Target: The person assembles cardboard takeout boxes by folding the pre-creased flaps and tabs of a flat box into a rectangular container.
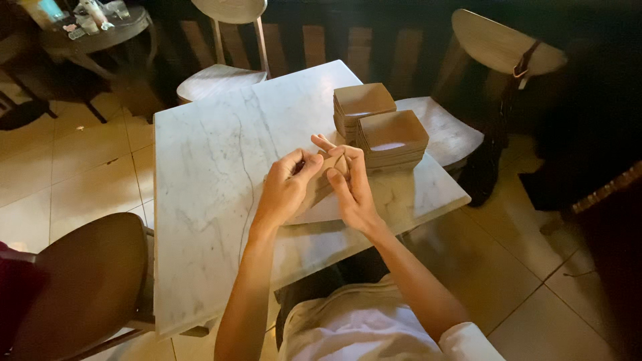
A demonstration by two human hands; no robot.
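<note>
Both my hands work on a flat brown cardboard piece (319, 190) lying on the white marble table (207, 167). My left hand (284, 187) curls its fingers over the piece's near left part. My right hand (348, 180) pinches a raised flap at its far edge, fingers pointing away from me. Just beyond my right hand stand two stacks of folded brown cardboard trays, one nearer (392, 138) and one farther back (361, 107).
A pale wooden chair (221, 73) stands at the table's far side, another (501, 47) at the right with a strap on it. A dark round seat (80, 281) is at the near left. A small table with bottles (93, 27) sits at the far left.
</note>
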